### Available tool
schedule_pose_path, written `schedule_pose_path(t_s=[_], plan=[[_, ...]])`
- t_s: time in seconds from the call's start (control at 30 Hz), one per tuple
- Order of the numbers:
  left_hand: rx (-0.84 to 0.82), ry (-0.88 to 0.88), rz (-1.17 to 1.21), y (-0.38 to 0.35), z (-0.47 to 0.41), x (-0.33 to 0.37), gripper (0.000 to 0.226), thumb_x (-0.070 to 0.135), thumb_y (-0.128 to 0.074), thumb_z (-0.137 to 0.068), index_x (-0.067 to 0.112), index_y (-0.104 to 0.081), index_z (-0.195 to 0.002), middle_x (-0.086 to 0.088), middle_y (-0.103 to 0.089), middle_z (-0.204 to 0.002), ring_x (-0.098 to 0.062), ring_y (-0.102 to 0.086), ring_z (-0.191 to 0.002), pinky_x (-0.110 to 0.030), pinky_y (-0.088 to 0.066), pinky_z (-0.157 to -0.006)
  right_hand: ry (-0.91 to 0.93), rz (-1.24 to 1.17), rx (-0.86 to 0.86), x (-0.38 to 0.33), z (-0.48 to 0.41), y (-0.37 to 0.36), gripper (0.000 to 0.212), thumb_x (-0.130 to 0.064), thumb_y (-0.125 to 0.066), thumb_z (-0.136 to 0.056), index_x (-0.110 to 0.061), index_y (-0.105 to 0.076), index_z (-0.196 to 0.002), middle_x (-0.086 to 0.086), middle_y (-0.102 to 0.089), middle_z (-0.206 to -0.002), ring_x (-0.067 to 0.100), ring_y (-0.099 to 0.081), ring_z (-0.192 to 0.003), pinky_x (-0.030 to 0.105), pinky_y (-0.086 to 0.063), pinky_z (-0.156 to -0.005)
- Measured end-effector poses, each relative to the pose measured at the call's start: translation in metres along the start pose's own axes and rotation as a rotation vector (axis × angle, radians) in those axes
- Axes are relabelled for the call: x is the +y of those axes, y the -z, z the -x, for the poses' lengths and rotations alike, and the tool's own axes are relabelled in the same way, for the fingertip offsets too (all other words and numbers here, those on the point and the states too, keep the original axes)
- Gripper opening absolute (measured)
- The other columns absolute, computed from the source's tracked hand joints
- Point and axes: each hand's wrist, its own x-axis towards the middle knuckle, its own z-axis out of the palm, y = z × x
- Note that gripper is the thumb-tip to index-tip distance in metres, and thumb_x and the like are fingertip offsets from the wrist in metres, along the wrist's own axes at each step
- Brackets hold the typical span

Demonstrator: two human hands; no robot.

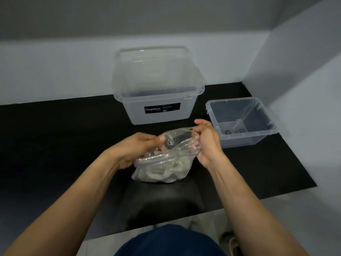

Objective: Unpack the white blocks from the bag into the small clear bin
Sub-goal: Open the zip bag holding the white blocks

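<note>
A clear zip bag (162, 163) with a blue seal line rests on the black mat in front of me, holding several white blocks (156, 172) in its lower half. My left hand (136, 146) grips the bag's left upper edge. My right hand (206, 139) pinches the right upper edge and pulls it up and outward, so the mouth is stretched between both hands. The small clear bin (243, 136) stands open to the right of the bag, close to my right hand, with nothing but a label inside.
A large clear Megabox bin (158, 109) with a lid on it stands behind the bag at the centre back. The black mat (55, 145) covers the floor between grey walls. A wall runs close along the right. My knee in blue cloth (169, 242) is at the bottom.
</note>
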Motion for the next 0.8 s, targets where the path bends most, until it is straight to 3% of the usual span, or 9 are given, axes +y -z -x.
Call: schedule_pose_path(t_s=[0.07,0.13,0.2,0.3,0.37,0.5,0.57,0.67,0.8], plan=[[0.132,-0.019,0.025,0.002,-0.007,0.004,0.054,0.058,-0.064,-0.092,0.007,-0.08,-0.096,-0.021,-0.076,-0.1,-0.031,-0.067,-0.088,-0.05,-0.056,-0.093,0.091,0.093,-0.088,-0.004,-0.001,0.002,0.028,-0.002,-0.051,-0.095,-0.024,-0.056,-0.113,0.01,-0.052,-0.083,0.028,-0.05,-0.071,0.042,-0.045,-0.068],[0.225,-0.042,0.085,0.004,-0.013,0.008,0.051,0.055,-0.06,-0.097,0.013,-0.08,-0.076,-0.011,-0.071,-0.073,-0.022,-0.061,-0.063,-0.034,-0.055,-0.063,0.286,0.389,-0.26,-0.008,0.004,0.008,0.017,-0.013,-0.062,-0.092,-0.028,-0.057,-0.101,0.006,-0.056,-0.09,0.029,-0.055,-0.085,0.046,-0.048,-0.08],[0.234,-0.054,0.167,0.002,-0.019,0.013,0.056,0.051,-0.055,-0.101,0.019,-0.068,-0.057,0.001,-0.051,-0.055,-0.011,-0.042,-0.046,-0.024,-0.034,-0.045,0.463,0.773,-0.436,-0.007,0.008,0.016,0.01,-0.021,-0.07,-0.09,-0.027,-0.062,-0.091,-0.003,-0.059,-0.097,0.016,-0.061,-0.095,0.036,-0.049,-0.089],[0.216,-0.061,0.344,0.0,-0.027,0.025,0.042,0.051,-0.06,-0.098,0.02,-0.065,-0.071,0.006,-0.05,-0.051,-0.009,-0.042,-0.044,-0.021,-0.032,-0.04,0.531,1.126,-0.522,-0.006,0.006,0.017,0.02,-0.02,-0.065,-0.097,-0.039,-0.071,-0.098,-0.011,-0.047,-0.107,0.001,-0.054,-0.1,0.022,-0.047,-0.087],[0.21,-0.093,0.437,0.0,-0.027,0.036,0.03,0.044,-0.066,-0.097,0.017,-0.064,-0.086,0.002,-0.061,-0.06,-0.01,-0.054,-0.045,-0.019,-0.039,-0.039,0.57,1.294,-0.48,-0.011,0.002,0.014,0.027,-0.024,-0.057,-0.101,-0.044,-0.071,-0.114,-0.013,-0.039,-0.109,0.005,-0.053,-0.097,0.029,-0.051,-0.085],[0.047,-0.389,0.408,0.007,-0.026,0.037,0.038,0.0,-0.069,-0.093,0.02,-0.043,-0.112,0.002,-0.061,-0.083,-0.005,-0.061,-0.06,-0.02,-0.049,-0.053,0.497,1.644,-0.35,-0.017,0.0,0.008,0.076,-0.04,-0.074,-0.087,-0.038,-0.033,-0.151,-0.004,-0.027,-0.122,0.024,-0.058,-0.088,0.046,-0.056,-0.083],[0.034,-0.552,0.055,0.014,-0.028,0.021,0.043,-0.013,-0.067,-0.088,0.025,-0.055,-0.104,0.007,-0.057,-0.091,-0.006,-0.06,-0.078,-0.025,-0.05,-0.071,0.417,1.727,-0.328,-0.009,0.001,0.005,0.092,-0.036,-0.082,-0.079,-0.03,-0.024,-0.15,0.001,-0.023,-0.129,0.027,-0.058,-0.086,0.046,-0.055,-0.081],[0.171,-0.529,-0.587,0.018,-0.033,0.0,0.047,-0.005,-0.071,-0.083,0.039,-0.073,-0.1,0.008,-0.046,-0.105,-0.012,-0.053,-0.094,-0.032,-0.05,-0.088,0.38,1.668,-0.286,0.007,-0.002,0.01,0.094,-0.043,-0.085,-0.077,-0.027,-0.024,-0.146,0.004,-0.026,-0.13,0.027,-0.057,-0.09,0.043,-0.055,-0.08],[0.109,-0.326,-0.794,0.015,-0.034,-0.022,0.091,0.023,-0.083,-0.079,0.04,-0.033,-0.153,0.005,-0.032,-0.135,-0.015,-0.036,-0.126,-0.03,-0.039,-0.106,0.348,1.651,-0.315,0.017,-0.009,0.013,0.093,-0.042,-0.089,-0.073,-0.032,-0.036,-0.149,0.002,-0.028,-0.133,0.028,-0.057,-0.105,0.045,-0.056,-0.092]])
